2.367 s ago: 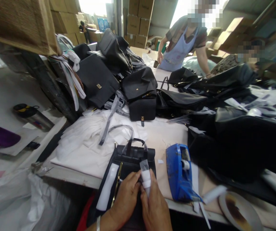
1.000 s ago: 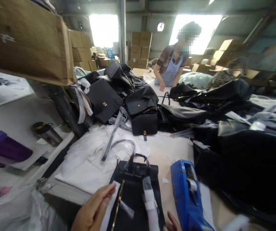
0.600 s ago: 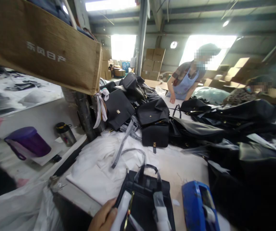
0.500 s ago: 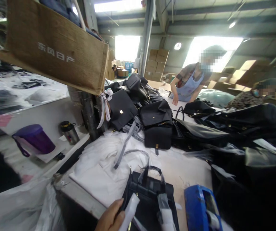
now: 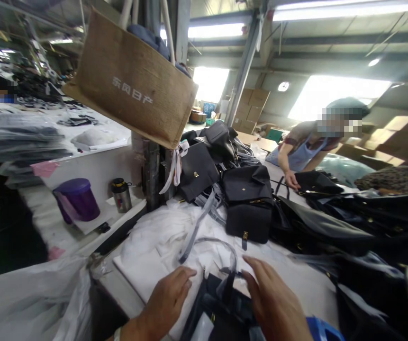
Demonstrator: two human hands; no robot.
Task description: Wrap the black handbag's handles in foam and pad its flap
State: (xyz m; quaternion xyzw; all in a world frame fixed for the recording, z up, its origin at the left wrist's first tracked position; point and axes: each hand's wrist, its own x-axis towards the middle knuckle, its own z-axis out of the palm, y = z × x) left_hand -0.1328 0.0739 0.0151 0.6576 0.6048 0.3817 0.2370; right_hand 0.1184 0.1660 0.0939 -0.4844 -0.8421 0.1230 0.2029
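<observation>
Come into view since last frame: right hand point(image 5: 275, 298), now over bag point(image 5: 223, 310); shifted up toward bag's top left corner: left hand point(image 5: 170, 296).

Head view: found bag lying at near side of table point(image 5: 306, 270), lower part out of frame; saw left hand just beside it, fingers loosely bent round nothing, and right hand raised over its top right, fingers parted. No hold seen in either; cannot tell whether touching. By judgement, could snag handle point(image 5: 229, 284) or strap point(image 5: 197, 226) with right fingers, dragging white sheets point(image 5: 154, 241) along; could tip bag off near edge if pushed unevenly; could bump dispenser point(image 5: 322, 329), being just beside right hand.
</observation>
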